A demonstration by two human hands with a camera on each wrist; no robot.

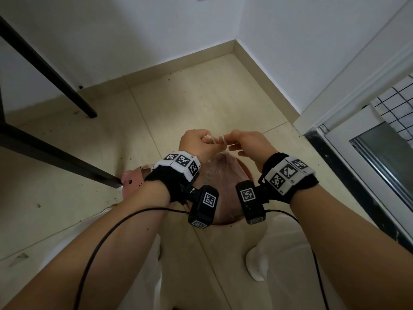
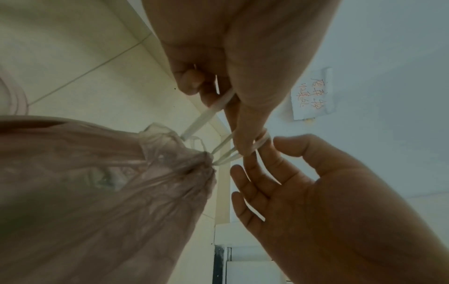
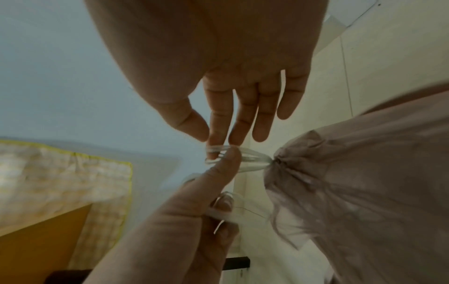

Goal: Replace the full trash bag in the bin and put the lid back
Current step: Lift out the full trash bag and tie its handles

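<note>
A pink translucent trash bag (image 1: pixel 223 166), gathered shut at its neck (image 2: pixel 206 155), sits in the pink bin (image 1: pixel 247 173) below both hands. White drawstrings (image 2: pixel 201 119) run up from the neck. My left hand (image 1: pixel 196 142) grips them in curled fingers, and a loop (image 2: pixel 261 141) is wound round its outstretched index finger. My right hand (image 1: pixel 243 144) faces it with straight fingers (image 3: pixel 243 115); its index tip and thumb touch that loop (image 3: pixel 216 153). The pink lid (image 1: pixel 131 182) lies on the floor left of the bin, partly hidden by my left wrist.
Black table legs (image 1: pixel 47 70) (image 1: pixel 67 166) stand on the tiled floor at left. A wall corner lies ahead, and a sliding door frame (image 1: pixel 348 153) is at right. My legs in white trousers (image 1: pixel 286 253) flank the bin. A handwritten note (image 2: pixel 311 94) is stuck on the wall.
</note>
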